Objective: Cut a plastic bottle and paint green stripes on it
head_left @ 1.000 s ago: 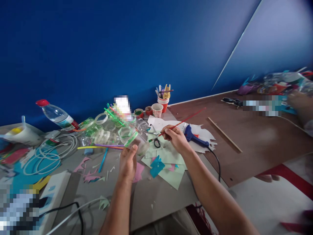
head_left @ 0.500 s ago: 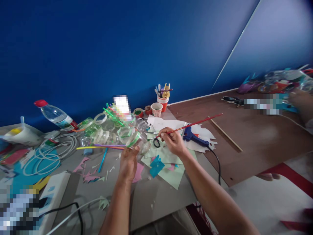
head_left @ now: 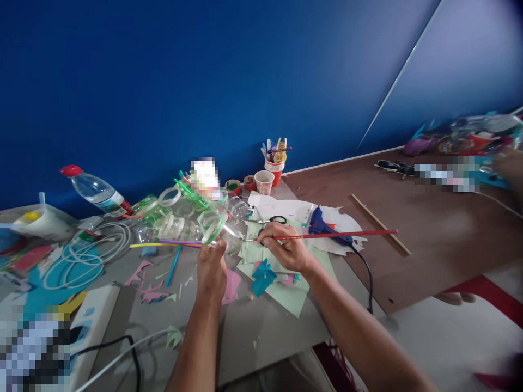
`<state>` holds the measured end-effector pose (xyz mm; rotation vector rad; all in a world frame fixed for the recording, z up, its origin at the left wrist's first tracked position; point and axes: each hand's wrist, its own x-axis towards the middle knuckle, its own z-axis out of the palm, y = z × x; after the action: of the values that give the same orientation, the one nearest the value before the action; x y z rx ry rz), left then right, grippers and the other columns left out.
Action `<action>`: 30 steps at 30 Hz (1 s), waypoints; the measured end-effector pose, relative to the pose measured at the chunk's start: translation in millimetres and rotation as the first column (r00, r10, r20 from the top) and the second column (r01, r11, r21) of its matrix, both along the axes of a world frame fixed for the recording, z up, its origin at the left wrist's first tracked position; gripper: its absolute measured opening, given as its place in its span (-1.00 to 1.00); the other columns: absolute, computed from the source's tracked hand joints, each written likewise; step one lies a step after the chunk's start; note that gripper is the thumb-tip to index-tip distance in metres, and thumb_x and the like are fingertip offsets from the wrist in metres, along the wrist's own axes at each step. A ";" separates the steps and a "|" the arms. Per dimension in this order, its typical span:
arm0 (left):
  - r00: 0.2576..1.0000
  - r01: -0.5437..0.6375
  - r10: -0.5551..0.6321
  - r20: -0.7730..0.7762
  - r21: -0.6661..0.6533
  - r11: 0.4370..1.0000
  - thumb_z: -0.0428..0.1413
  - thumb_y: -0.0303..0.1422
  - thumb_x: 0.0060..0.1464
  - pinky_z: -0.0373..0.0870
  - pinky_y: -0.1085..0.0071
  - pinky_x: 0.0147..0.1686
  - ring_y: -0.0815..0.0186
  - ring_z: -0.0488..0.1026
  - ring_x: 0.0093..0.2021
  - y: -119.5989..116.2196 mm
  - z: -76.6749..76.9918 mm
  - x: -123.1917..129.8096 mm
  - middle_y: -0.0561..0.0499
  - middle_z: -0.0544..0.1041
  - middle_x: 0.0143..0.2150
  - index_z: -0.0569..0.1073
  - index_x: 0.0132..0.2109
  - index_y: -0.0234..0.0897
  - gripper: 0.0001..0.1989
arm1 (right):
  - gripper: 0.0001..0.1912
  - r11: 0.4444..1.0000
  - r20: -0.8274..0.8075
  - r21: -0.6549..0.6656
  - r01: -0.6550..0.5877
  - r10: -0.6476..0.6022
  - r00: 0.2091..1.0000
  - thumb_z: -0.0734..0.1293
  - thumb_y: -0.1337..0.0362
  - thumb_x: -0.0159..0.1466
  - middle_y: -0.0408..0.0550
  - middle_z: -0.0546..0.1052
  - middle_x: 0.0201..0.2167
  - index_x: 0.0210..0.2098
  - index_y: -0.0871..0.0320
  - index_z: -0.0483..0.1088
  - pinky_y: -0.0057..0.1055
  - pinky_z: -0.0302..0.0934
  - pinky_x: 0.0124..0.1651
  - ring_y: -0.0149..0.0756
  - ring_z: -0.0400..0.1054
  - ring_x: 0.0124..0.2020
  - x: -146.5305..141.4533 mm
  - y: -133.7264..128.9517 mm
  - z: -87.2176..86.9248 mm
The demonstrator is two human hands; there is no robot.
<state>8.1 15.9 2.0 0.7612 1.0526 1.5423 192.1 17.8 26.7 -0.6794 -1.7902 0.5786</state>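
Note:
My left hand (head_left: 212, 267) is closed round the lower side of a cut clear plastic bottle piece (head_left: 229, 235) with a green-painted rim, held tilted above the table. In my right hand (head_left: 284, 247) is a long red paintbrush (head_left: 347, 234), gripped near its bristle end, its handle pointing right. The brush tip meets or almost meets the bottle piece; contact cannot be made out. Beneath and behind my right hand lie black-handled scissors (head_left: 278, 219) and pale green paper sheets (head_left: 294, 296). A blue glue gun (head_left: 327, 226) rests just beyond on cut white paper (head_left: 355, 223).
Clear bottle pieces and straws (head_left: 180, 223) crowd the back left, beside a red-capped bottle (head_left: 96, 190). Paper cups (head_left: 265, 182) stand by the wall. A wooden stick (head_left: 379, 223) lies on the brown board (head_left: 429, 228). A coiled cable (head_left: 87, 253) and power strip (head_left: 93, 326) are left. Another person's hand (head_left: 506, 166) is far right.
The brush has swung from slanting upward to nearly level, its tip moving to the bottle piece. My left hand has tipped the bottle piece, moving its green rim left and up.

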 end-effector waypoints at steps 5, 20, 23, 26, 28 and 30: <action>0.999 0.011 -0.010 0.043 -0.021 1.000 0.30 -0.20 -0.17 0.07 0.20 0.22 0.12 0.29 0.20 1.4 0.0 -2.2 -0.07 0.54 -0.02 0.54 -0.17 -0.23 -0.63 | -0.82 0.994 -0.132 -0.100 -0.030 0.017 0.991 0.20 0.32 0.28 -0.08 0.42 -0.53 -0.35 0.17 0.43 -0.37 0.17 -0.38 -0.33 0.28 -0.48 1.2 -5.4 3.7; 0.904 0.301 -0.322 0.279 0.116 0.946 0.21 -0.02 -0.16 0.26 -0.01 0.13 0.00 0.38 0.09 -9.2 -1.5 -14.5 -0.08 0.56 -0.08 0.56 -0.14 -0.12 -0.56 | -0.81 0.814 -0.575 -0.533 -0.231 -0.149 0.804 0.30 0.19 0.13 -0.17 0.35 -0.71 -0.49 0.19 0.40 -0.49 -0.07 -0.55 -0.46 0.13 -0.65 4.4 14.7 -4.2; 0.905 0.313 -0.333 0.263 0.116 0.943 0.20 -0.01 -0.16 0.28 0.01 0.12 0.01 0.38 0.09 -7.4 -4.9 -16.1 -0.10 0.55 -0.06 0.55 -0.09 -0.15 -0.51 | -0.80 0.819 -0.560 -0.519 -0.243 -0.112 0.821 0.30 0.20 0.15 -0.18 0.36 -0.70 -0.48 0.20 0.42 -0.51 -0.07 -0.56 -0.49 0.12 -0.65 3.2 13.0 -4.3; 0.901 0.334 -0.349 0.257 0.104 0.937 0.22 -0.01 -0.17 0.30 0.07 0.10 0.04 0.39 0.08 -6.0 -6.7 -17.6 -0.11 0.54 -0.04 0.54 -0.08 -0.16 -0.50 | -0.80 0.832 -0.518 -0.514 -0.206 -0.109 0.849 0.28 0.20 0.15 -0.17 0.36 -0.69 -0.47 0.21 0.43 -0.50 -0.04 -0.55 -0.49 0.12 -0.64 3.0 10.4 -1.0; 0.907 0.332 -0.341 0.246 0.078 0.940 0.23 -0.03 -0.17 0.34 0.10 0.06 0.06 0.40 0.07 -5.6 -6.3 -17.5 -0.12 0.54 -0.03 0.54 -0.08 -0.16 -0.50 | -0.79 0.840 -0.480 -0.516 -0.168 -0.121 0.869 0.27 0.19 0.15 -0.17 0.35 -0.69 -0.48 0.20 0.42 -0.49 -0.01 -0.54 -0.47 0.13 -0.64 2.5 8.3 2.3; 0.917 0.317 -0.322 0.237 0.059 0.947 0.25 -0.06 -0.17 0.37 0.14 0.02 0.08 0.41 0.06 -5.3 -4.4 -15.9 -0.11 0.53 -0.03 0.54 -0.08 -0.15 -0.52 | -0.78 0.852 -0.447 -0.506 -0.134 -0.127 0.886 0.27 0.18 0.14 -0.17 0.34 -0.69 -0.49 0.19 0.42 -0.48 0.02 -0.54 -0.45 0.15 -0.63 1.6 6.5 5.2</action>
<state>-7.9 10.6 -2.4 0.6971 0.6925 1.3251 193.7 24.3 31.9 -0.8184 -1.1731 1.1593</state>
